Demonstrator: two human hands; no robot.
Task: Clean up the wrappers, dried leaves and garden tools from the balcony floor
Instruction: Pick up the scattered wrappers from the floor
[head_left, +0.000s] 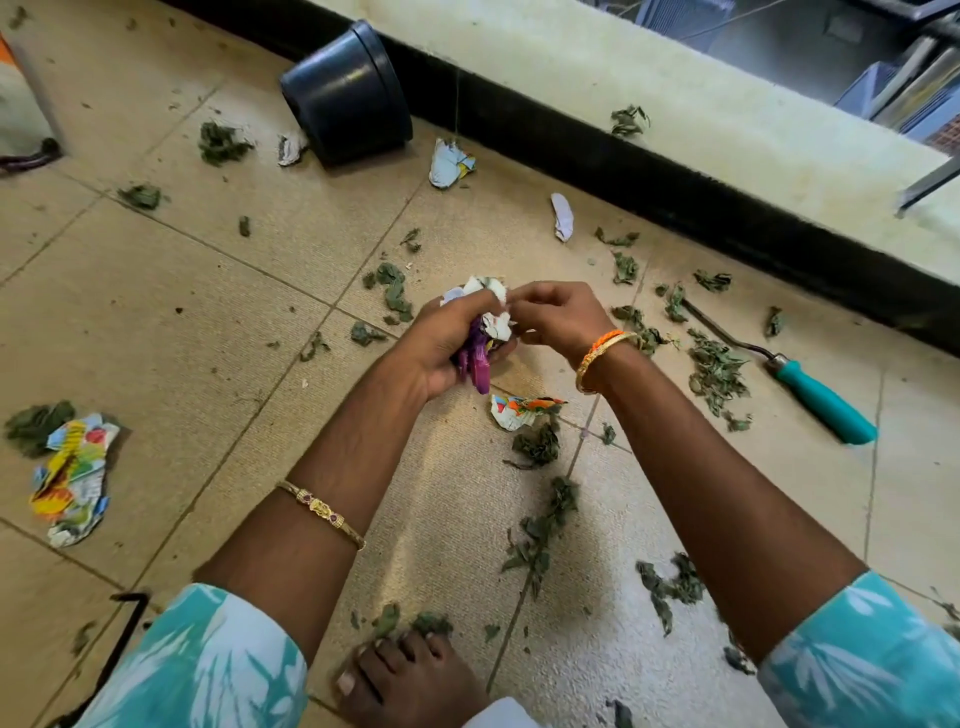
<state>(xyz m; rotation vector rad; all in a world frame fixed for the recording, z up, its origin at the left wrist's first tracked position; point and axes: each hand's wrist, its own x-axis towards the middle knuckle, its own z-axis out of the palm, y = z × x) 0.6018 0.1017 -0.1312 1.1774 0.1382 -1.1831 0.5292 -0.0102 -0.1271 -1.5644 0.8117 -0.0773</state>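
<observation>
Wrappers, crumpled, white and purple foil-paper: being gathered into one wad held above the middle of the beige tiled balcony floor. Left hand is curling its fingers round the wad, serving as the collecting grip so that scraps need not be carried off one at a time. Right hand is pinching the wad's white upper edge with fingertips, apparently tucking a fresh piece in; both grips are closed on the same bundle.

Wrappers awaiting collection: a colourful torn paper scrap is lying on the floor just below the hands; a large yellow, red and blue crumpled packet is lying near the floor's left edge; a pale blue and white scrap, a small white scrap and a grey-white scrap are lying toward the far edge, close to the wall base.

Dried green leaves: lying scattered over most of the floor, thickest toward the right edge; probably being left until the larger litter is gone.

Garden tool with teal plastic handle and thin dark metal shaft: lying flat near the right edge, partly among leaves, untouched.

Black plastic plant pot: lying tipped on its side against the black skirting at the far edge.

Bare foot: resting on the near edge of the floor.
</observation>
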